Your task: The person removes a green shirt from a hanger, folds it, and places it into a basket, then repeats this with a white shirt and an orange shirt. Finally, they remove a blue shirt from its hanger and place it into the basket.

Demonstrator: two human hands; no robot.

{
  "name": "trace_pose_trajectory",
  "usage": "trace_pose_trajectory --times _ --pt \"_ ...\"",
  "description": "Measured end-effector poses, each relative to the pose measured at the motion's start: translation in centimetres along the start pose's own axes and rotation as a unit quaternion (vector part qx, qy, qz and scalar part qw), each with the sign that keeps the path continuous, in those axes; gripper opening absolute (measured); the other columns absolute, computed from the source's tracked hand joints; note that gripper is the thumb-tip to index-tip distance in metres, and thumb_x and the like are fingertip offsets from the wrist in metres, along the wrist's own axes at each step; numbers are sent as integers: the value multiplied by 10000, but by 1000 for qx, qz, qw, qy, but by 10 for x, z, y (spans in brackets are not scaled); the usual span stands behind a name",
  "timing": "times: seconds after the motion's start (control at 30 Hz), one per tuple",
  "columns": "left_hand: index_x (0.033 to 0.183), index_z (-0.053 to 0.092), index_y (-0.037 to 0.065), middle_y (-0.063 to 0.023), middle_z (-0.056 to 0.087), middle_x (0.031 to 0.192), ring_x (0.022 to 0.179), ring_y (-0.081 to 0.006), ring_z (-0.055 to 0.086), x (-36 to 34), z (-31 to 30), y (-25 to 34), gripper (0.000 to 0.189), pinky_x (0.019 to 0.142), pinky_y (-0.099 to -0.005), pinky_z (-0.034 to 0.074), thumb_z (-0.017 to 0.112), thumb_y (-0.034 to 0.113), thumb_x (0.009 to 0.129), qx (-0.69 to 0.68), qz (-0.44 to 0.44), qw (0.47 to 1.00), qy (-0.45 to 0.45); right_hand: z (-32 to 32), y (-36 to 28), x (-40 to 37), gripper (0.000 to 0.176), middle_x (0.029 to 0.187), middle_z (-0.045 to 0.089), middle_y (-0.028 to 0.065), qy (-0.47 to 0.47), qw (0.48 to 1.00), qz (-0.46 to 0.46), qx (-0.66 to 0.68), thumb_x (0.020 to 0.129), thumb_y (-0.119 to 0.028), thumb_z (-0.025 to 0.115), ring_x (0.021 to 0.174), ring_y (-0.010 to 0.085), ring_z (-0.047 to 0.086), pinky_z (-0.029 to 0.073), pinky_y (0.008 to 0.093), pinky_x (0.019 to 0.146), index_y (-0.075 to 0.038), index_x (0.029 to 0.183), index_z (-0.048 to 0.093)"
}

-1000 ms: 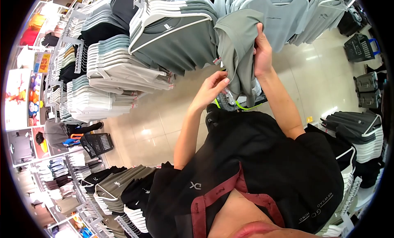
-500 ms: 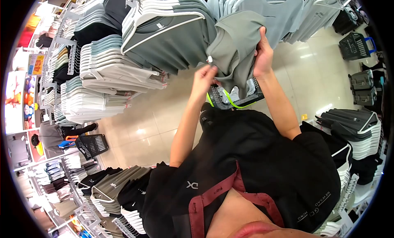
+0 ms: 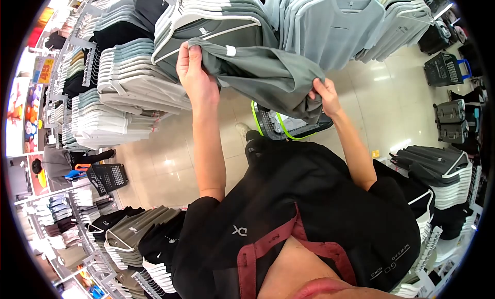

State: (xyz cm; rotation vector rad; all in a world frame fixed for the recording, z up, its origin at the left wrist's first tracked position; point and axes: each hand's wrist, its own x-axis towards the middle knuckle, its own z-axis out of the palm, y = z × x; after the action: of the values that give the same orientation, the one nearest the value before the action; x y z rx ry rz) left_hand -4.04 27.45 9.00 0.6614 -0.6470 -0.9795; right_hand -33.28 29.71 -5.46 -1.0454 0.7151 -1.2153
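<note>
A grey-green T-shirt (image 3: pixel 258 77) is stretched between my two hands, off any hanger, with a small white label near its left end. My left hand (image 3: pixel 197 77) pinches the cloth at that end, thumb on top. At the other end my right hand (image 3: pixel 324 95) is closed on a bunched part of the shirt. Just behind the cloth hangs a row of matching grey-green shirts on white hangers (image 3: pixel 216 20). Below the shirt, a black shopping basket with a lime-green rim (image 3: pixel 294 127) is partly hidden and has pale cloth inside.
Light blue T-shirts (image 3: pixel 335 30) hang at the back right. White and beige shirts (image 3: pixel 111 116) hang to the left. More racks of shirts (image 3: pixel 139 232) stand close on my near side. A person (image 3: pixel 56 162) is at the far left beside a black basket (image 3: pixel 106 178).
My left hand has moved left and up, drawing the shirt out sideways. My right hand has moved down a little. The shirt, bunched before, now spans between both hands.
</note>
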Motion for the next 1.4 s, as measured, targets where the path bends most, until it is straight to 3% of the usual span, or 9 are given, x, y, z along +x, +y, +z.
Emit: trace_pose_trajectory --times 0.2,0.4,0.6,0.7,0.97,1.07,1.17,1.3,1.4 --pt "998 640 12 67 527 830 722 -28 396 -6 10 28 122 637 -173 316 589 122 1016 298 153 928 -166 -14 21 0 230 757 580 -19 -109 978 135 -120 1022 -267 561 654 44 450 387 255 574 -63 936 622" --pt "983 643 -4 5 502 656 576 -63 383 -24 25 41 73 525 -228 331 638 67 964 450 201 845 -207 1 9 22 341 918 624 22 -99 924 75 -362 957 -170 652 766 70 561 467 240 691 -11 1244 557" --pt "990 649 8 -49 544 665 551 -128 429 -31 26 48 72 532 -246 371 647 62 942 515 229 802 -196 34 -15 52 365 1089 650 84 -65 950 -61 -298 943 -204 663 919 125 623 503 285 765 -41 1256 568" --pt "989 652 5 -48 544 668 553 -122 433 -33 25 51 70 532 -246 372 644 56 942 522 233 796 -199 54 -24 68 413 1323 566 58 -135 943 -86 -293 944 -166 637 1214 163 526 446 336 996 -78 1337 547" --pt "982 655 -3 -53 530 651 543 -116 424 -36 24 58 61 522 -251 368 639 34 936 542 216 787 -198 99 -32 68 580 1431 509 61 -307 913 -118 -241 861 -168 679 1294 217 485 397 406 1076 -101 1405 489" --pt "979 652 -8 -60 527 646 539 -126 419 -36 24 60 60 521 -262 367 641 28 931 553 215 783 -184 100 -21 63 407 1186 673 102 -334 906 -5 -258 899 -153 670 1048 239 648 507 352 918 -42 1279 576" --pt "971 649 -14 -70 532 644 540 -144 420 -33 21 61 58 526 -275 372 642 19 924 573 224 772 -159 86 -13 63 285 968 714 130 -296 879 -70 -368 920 -158 659 870 261 683 533 338 809 -12 1164 630" --pt "961 650 -22 -95 567 675 562 -178 448 -31 16 62 58 556 -289 400 644 7 912 597 230 758 -124 61 -26 69 206 783 647 199 -218 881 -66 -414 938 -190 640 679 275 606 485 382 668 14 952 661" --pt "954 655 -25 -113 606 732 597 -200 504 -27 10 59 59 594 -301 433 648 4 903 595 249 756 -112 47 -42 72 222 656 506 70 -161 912 -73 -370 949 -190 634 617 115 442 392 294 585 18 878 606"
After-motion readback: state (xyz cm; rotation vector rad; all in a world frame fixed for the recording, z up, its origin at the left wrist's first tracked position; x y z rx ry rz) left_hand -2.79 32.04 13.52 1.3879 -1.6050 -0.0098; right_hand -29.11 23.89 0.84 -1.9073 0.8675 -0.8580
